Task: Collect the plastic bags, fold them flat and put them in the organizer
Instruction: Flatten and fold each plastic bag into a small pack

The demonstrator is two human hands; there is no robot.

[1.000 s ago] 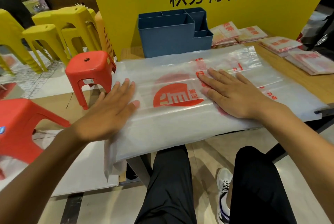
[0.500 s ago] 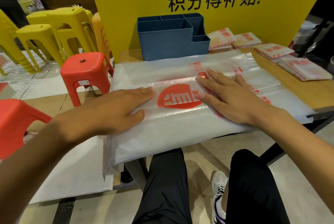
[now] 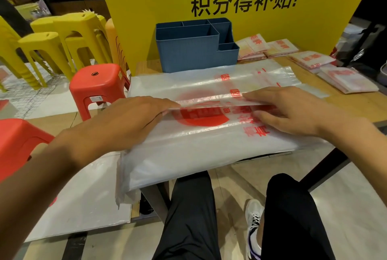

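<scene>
Both hands have closed in from flat pressing: left hand (image 3: 117, 127) and right hand (image 3: 293, 111) now pinch the lifted long edge of the plastic bag (image 3: 209, 144) on the table (image 3: 356, 104); folding step (lengthwise); next, lay that edge over and flatten it; organizer (image 3: 194, 48) waits behind.

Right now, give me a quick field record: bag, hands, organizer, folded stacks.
bag: large clear plastic bag with red print, spread on the table, near edge overhanging
fold: a long strip lifted along the middle
left hand: pinching the strip's left end
right hand: pinching its right end
organizer: blue, behind the bag, visible compartments look empty
folded bags: several stacks at the right rear of the table
</scene>
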